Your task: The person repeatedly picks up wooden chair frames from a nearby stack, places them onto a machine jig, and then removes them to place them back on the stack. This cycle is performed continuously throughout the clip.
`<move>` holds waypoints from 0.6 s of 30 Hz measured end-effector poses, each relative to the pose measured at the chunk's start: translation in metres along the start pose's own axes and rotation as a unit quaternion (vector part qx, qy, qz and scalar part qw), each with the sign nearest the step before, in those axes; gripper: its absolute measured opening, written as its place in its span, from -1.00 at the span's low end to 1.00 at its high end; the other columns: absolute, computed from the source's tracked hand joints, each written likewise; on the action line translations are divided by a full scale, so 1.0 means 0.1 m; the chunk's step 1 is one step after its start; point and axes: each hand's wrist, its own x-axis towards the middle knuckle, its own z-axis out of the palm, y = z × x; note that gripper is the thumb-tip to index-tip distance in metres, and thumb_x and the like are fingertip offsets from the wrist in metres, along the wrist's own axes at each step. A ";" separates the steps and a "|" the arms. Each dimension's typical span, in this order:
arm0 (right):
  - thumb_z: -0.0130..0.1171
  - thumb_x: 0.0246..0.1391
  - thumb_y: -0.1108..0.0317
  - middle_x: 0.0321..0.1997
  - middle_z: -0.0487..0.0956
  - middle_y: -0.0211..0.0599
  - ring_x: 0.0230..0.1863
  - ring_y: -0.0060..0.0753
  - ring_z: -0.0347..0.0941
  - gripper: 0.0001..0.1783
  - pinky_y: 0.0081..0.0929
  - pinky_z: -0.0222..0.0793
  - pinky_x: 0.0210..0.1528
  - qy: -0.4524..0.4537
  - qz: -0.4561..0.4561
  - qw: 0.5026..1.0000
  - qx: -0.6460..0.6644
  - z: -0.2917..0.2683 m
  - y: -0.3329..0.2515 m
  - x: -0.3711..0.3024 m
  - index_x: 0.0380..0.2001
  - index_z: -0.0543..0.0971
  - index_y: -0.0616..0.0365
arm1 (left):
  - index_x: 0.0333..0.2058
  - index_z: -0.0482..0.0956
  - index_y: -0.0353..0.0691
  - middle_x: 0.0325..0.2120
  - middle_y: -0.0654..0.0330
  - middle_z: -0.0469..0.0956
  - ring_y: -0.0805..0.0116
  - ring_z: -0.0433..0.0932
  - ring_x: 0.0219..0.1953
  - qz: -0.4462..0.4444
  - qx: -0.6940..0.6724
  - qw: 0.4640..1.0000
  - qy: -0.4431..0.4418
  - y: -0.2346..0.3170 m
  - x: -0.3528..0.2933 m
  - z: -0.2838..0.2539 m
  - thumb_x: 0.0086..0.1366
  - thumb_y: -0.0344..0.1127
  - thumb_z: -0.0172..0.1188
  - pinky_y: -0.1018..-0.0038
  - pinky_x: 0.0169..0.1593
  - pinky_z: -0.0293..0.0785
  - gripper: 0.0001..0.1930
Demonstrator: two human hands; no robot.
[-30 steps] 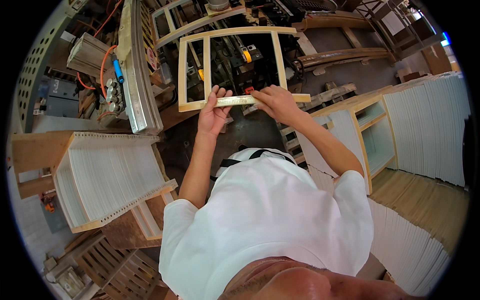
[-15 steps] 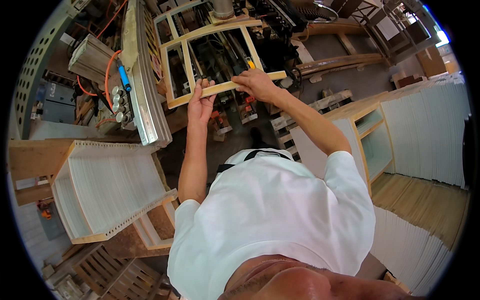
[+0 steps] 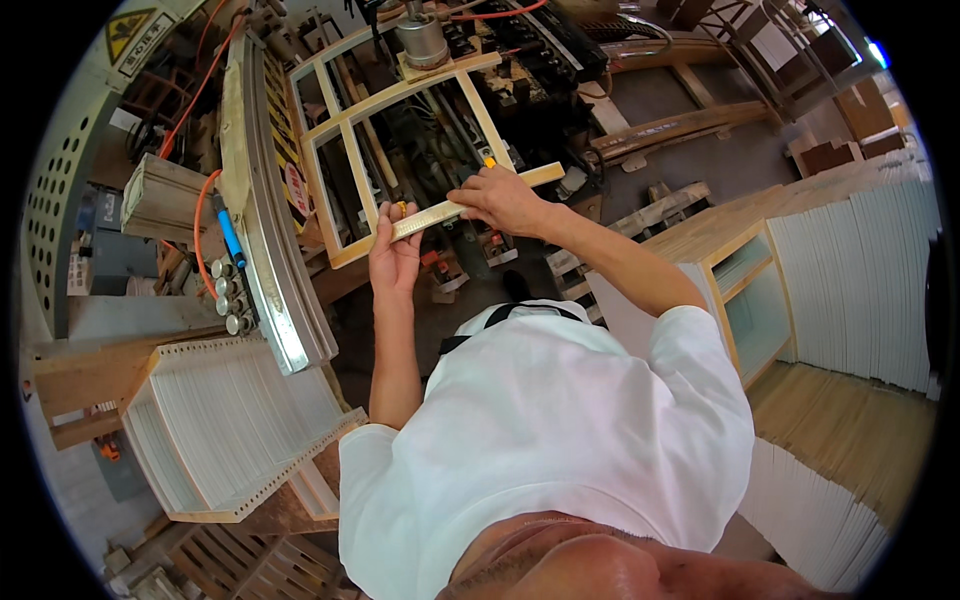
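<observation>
A wooden frame point(image 3: 436, 214) with several openings lies over the machine in front of me, its long near rail toward my body. My left hand point(image 3: 396, 255) grips this rail from below, left of its middle, with the thumb and fingertips around the wood. Farther right, my right hand point(image 3: 505, 200) closes over the same rail from above. Just beyond the right knuckles shows a small yellow piece point(image 3: 490, 162); its kind cannot be made out. A metal cylinder point(image 3: 424, 42) stands over the frame's middle crossbar.
A metal beam point(image 3: 280, 290) with a blue tube point(image 3: 231, 238) and orange hoses runs along the left. White-sided cabinet stacks stand at my left point(image 3: 245, 420) and right point(image 3: 850, 280). A wooden pallet point(image 3: 655, 212) lies on the floor to the right.
The view has shifted, so the machine, frame and left-hand beam sit lower in the picture. Both hands keep their hold on the near rail, the left slightly lower in view.
</observation>
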 end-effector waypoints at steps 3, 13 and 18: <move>0.21 -0.04 0.23 -0.33 0.49 -0.37 -0.26 -0.23 0.39 -0.61 -0.30 0.27 -0.17 -0.008 -0.004 1.000 -0.004 -0.03 0.04 0.00 -0.08 0.53 0.02 | 0.09 0.36 -0.25 -0.10 0.18 0.55 0.13 0.40 0.12 -0.001 -0.005 1.000 -0.029 -0.02 0.01 0.02 0.34 -0.28 0.05 0.15 0.20 0.33 -0.62; 0.21 -0.03 0.21 -0.35 0.49 -0.37 -0.27 -0.24 0.39 -0.63 -0.29 0.27 -0.17 -0.021 -0.024 0.999 0.023 -0.05 0.11 0.01 -0.11 0.52 0.00 | 0.10 0.35 -0.24 -0.09 0.19 0.54 0.14 0.37 0.15 0.006 0.009 1.000 -0.010 -0.06 -0.05 0.05 0.34 -0.28 0.05 0.18 0.22 0.30 -0.62; 0.19 -0.02 0.24 -0.27 0.52 -0.37 -0.21 -0.23 0.39 -0.61 -0.31 0.28 -0.13 -0.044 -0.005 0.999 0.032 -0.06 0.12 -0.01 -0.08 0.51 0.04 | 0.12 0.32 -0.22 -0.07 0.19 0.53 0.14 0.35 0.16 -0.001 0.002 1.000 0.005 -0.09 -0.11 0.10 0.34 -0.29 0.06 0.17 0.23 0.28 -0.60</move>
